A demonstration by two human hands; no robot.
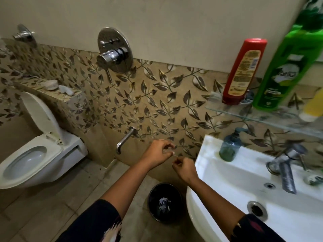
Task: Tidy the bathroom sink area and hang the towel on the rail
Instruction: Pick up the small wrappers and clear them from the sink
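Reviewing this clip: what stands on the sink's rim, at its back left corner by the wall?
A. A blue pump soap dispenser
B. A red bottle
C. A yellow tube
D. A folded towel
A. The blue pump dispenser stands on the white sink at its back left corner; the red bottle is up on the glass shelf.

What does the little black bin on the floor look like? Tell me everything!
The black bin is small and round, with glossy dark walls that look like plastic. It stands upright on the tiled floor, close beside the white sink, which partly overhangs it. It has no lid, so its mouth is open. Inside lie a few crumpled, shiny scraps; what they are cannot be told. Both hands are held above it, not touching it.
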